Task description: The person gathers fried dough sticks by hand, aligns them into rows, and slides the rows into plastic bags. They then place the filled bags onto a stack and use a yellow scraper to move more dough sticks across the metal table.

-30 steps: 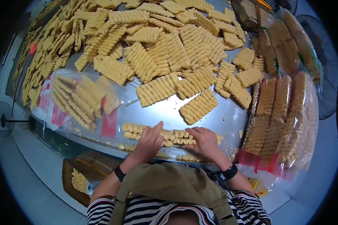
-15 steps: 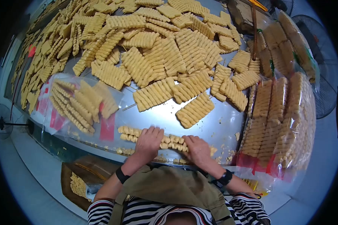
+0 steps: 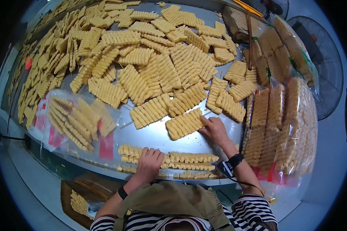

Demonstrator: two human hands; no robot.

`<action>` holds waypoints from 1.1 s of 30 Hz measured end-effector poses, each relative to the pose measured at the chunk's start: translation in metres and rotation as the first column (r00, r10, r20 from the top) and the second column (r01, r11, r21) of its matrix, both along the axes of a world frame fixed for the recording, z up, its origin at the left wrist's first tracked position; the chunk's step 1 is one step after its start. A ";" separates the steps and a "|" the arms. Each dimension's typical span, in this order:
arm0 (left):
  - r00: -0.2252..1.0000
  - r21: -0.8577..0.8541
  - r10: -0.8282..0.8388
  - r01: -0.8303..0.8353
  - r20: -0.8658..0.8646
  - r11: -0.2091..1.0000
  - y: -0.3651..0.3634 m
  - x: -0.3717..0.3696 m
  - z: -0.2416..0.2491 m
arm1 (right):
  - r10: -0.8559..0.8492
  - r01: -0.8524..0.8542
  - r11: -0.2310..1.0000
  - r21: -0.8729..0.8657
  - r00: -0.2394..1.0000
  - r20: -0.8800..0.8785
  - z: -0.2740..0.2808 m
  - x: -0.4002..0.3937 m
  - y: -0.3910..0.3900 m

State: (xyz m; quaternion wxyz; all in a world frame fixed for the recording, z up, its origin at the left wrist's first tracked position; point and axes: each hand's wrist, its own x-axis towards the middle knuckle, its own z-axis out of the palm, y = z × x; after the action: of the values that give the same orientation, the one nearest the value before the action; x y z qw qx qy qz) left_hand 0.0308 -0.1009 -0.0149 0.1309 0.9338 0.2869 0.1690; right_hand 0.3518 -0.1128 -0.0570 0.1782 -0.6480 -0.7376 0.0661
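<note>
Along the near edge of the metal table lie yellow ridged snack pieces (image 3: 192,158) stood on edge in rows. My left hand (image 3: 149,163) rests over their middle, its fingers curled around them. Farther forward and to the right, my right hand (image 3: 215,131) pinches the right end of a flat ridged piece (image 3: 184,124), which lies at a slant on the table. Just beyond it are more flat pieces (image 3: 149,111), some with thin sticks poking out.
A large pile of ridged pieces (image 3: 135,54) covers the back and left. A partly filled clear bag (image 3: 108,144) lies at left. Packed bags (image 3: 293,131) stand at right, near a fan (image 3: 327,57). A box (image 3: 67,200) is below the table.
My right hand has left the rows and moved forward to a flat piece, whose right end it now grips. The view has shifted slightly. My left hand stays on the rows.
</note>
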 end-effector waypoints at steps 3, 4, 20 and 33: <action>0.999 -0.060 -0.017 0.015 -0.028 0.998 -0.006 -0.001 0.001 | 0.032 -0.029 0.998 0.056 0.998 -0.052 -0.002 -0.011 -0.011; 1.000 -0.068 -0.001 -0.001 -0.030 0.998 -0.007 -0.001 0.000 | 0.050 -0.041 0.993 0.108 0.995 -0.083 -0.003 -0.015 -0.012; 0.975 -0.014 -0.170 0.170 -0.144 0.985 -0.009 0.001 -0.004 | 0.184 -0.406 0.864 -0.296 0.803 -0.567 0.057 -0.093 0.001; 0.983 -0.057 -0.145 0.139 -0.113 0.989 -0.003 -0.002 0.004 | -0.440 0.404 0.874 0.271 0.894 0.086 -0.001 0.096 0.026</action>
State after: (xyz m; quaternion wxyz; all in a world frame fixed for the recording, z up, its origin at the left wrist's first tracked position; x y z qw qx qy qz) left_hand 0.0283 -0.1036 -0.0111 0.1485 0.9567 0.2307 0.0970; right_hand 0.4478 -0.0872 -0.0582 0.2129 -0.7694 -0.5914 -0.1136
